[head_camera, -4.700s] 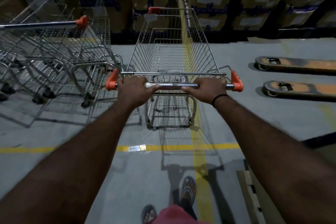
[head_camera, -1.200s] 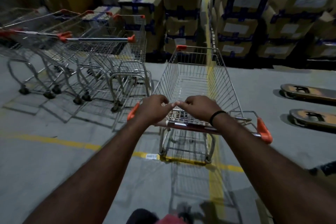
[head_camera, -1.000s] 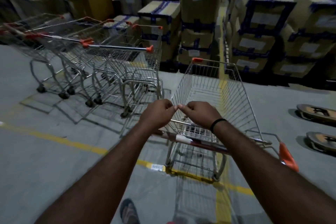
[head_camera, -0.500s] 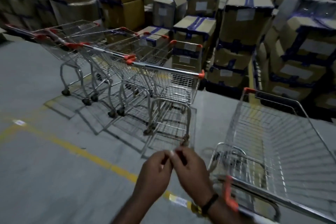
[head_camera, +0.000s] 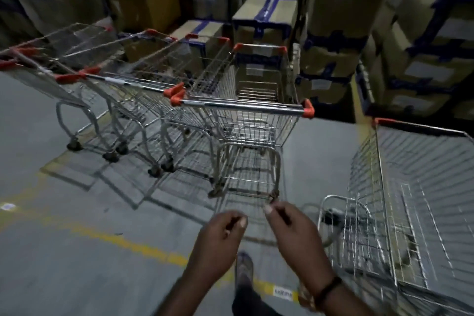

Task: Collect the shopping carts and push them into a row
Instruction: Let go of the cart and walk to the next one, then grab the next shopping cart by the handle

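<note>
since the left hand [head_camera: 220, 236] and right hand [head_camera: 295, 235] are curled on nothing, i fear the right cart [head_camera: 415, 182] may roll from the row [head_camera: 241, 106].

4 silver wire shopping carts [head_camera: 246, 115] with orange handle caps stand upright, side by side in a row, at left. 1 more cart [head_camera: 415, 187] stands apart at right, beside the row's end.

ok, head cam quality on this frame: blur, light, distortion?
Head view: dim, muted colour; the row of carts casts grid shadows on the floor; motion blur smears the loose cart at right, softens the left hand and right hand; wide-angle lens tilts the box stacks at the edges; no glare.
</note>
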The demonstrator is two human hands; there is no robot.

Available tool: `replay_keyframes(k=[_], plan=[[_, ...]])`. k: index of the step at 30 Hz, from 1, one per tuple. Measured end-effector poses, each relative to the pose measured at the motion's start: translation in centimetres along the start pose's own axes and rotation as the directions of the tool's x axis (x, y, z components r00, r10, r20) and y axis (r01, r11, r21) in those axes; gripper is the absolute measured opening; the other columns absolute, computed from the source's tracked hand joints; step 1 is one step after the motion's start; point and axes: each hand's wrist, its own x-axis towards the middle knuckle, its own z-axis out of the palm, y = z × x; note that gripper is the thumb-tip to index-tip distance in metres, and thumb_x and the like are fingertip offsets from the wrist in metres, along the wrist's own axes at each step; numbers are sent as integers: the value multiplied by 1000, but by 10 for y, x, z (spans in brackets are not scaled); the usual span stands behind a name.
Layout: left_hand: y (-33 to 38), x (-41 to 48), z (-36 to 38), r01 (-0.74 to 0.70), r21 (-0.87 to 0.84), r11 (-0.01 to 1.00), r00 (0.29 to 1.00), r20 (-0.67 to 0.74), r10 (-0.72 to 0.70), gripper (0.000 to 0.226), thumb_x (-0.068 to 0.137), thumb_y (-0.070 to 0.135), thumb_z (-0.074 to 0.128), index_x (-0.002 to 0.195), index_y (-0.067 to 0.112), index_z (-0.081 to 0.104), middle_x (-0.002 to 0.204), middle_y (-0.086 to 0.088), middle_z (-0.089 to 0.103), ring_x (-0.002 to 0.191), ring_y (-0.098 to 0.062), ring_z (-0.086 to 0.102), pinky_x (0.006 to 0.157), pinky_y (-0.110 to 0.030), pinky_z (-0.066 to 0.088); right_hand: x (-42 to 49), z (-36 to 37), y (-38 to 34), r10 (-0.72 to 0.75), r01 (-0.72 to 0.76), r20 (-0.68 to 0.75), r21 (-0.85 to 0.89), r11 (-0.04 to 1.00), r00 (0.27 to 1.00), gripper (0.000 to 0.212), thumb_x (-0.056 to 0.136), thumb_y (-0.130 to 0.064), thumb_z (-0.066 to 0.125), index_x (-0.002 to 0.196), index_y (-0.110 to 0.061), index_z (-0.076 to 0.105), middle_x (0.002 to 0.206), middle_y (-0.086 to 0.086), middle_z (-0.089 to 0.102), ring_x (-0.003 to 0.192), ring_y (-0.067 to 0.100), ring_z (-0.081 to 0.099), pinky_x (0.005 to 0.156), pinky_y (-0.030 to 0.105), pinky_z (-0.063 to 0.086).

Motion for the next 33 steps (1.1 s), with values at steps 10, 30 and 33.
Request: replay_keyframes(k=[10,30,33], plan=[[44,202,-46,-156,0,988,988,6,156,19,93,50,53,83,37,62,74,16,63,70,-2,58,64,-30,47,200,26,-42,-8,12,-100,47,999,995,25,97,-39,62,76,-25,62,60,-16,59,58,8,53,62,33,47],[32,415,-101,-315,809,496,947,234,221,57,103,50,28,99,16,73,93,-10,74,90,-33,70,74,-34,49,380,46,-45,-91,-109,-158,-909,402,983,83,84,-67,6,73,-17,71,71,4,69,73,27,68,62,31,40],[42,419,-96,-365,803,472,931,331,156,58,100,47,34,76,13,74,67,-8,70,62,-30,69,59,-32,53,385,32,-41,-42,-125,-152,-919,375,987,81,83,-71,5,64,-18,63,61,1,61,69,23,65,60,30,38]])
